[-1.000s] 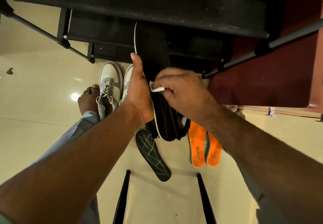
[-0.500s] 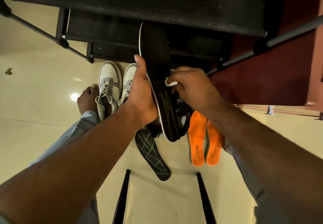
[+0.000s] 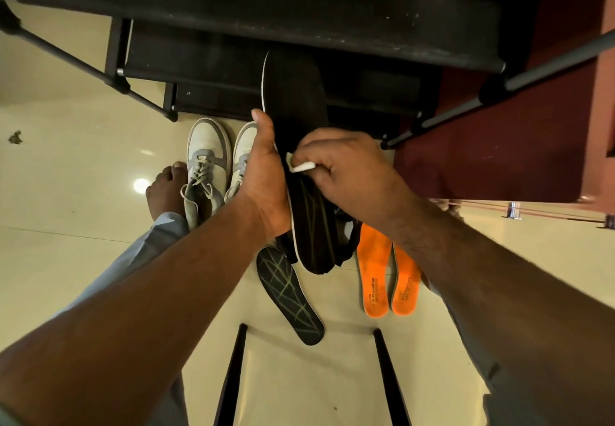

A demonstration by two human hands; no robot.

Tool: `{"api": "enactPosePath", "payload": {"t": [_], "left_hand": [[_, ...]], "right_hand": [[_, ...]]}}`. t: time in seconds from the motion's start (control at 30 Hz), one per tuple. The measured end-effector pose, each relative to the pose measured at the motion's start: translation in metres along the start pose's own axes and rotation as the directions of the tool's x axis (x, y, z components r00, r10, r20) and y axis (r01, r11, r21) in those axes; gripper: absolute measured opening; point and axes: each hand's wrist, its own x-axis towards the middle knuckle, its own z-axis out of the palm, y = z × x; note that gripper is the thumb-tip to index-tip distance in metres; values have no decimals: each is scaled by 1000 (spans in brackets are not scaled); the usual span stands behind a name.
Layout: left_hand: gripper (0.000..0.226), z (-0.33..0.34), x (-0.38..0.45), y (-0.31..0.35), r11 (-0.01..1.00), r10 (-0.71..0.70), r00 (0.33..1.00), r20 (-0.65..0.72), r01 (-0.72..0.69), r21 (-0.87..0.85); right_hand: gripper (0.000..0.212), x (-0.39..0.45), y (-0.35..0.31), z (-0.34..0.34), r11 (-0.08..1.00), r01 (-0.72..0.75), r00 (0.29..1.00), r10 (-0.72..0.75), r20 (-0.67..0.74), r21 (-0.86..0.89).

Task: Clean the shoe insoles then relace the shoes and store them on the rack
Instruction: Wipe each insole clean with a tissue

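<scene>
My left hand (image 3: 264, 176) grips a long black insole (image 3: 294, 99) by its left edge and holds it up in front of the shoe rack (image 3: 266, 0). My right hand (image 3: 346, 169) pinches a small white wipe (image 3: 301, 167) against the middle of that insole. A second black insole (image 3: 288, 296) with pale lines lies on the floor below. Two orange insoles (image 3: 387, 276) lie side by side to its right. A pair of grey and white laced sneakers (image 3: 208, 166) stands on the floor to the left. A dark shoe under the held insole is mostly hidden.
The black rack's lower shelves and metal tubes (image 3: 499, 89) cross the top of the view. A dark red cabinet (image 3: 519, 146) stands at the right. My bare foot (image 3: 166, 189) rests beside the sneakers. Two black bars (image 3: 387, 375) frame the floor near me.
My right hand slid the wipe up the insole half a second ago and has come back down and left towards its middle. The left hand keeps its hold.
</scene>
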Motion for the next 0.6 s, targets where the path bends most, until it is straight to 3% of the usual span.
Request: {"api": "enactPosePath", "payload": {"t": [0.1,0.23,0.4,0.6], "left_hand": [[89,-1,0,1,1000,11,1000,1,-11,-9],[92,-3,2,0,1000,10,999,47,-10,0],[85,0,0,1,1000,24,1000,-2,-24,-10],[90,1,0,-1,1000,-2,999,48,3,-5]], "right_hand": [[20,0,1,0,1000,23,1000,-23,18,9],[21,-2,27,-2,985,-119,990,127,59,-127],[16,-1,-1,1,1000,-3,1000,3,0,24],[19,-3,23,0,991,-104,995,104,-7,-84]]}}
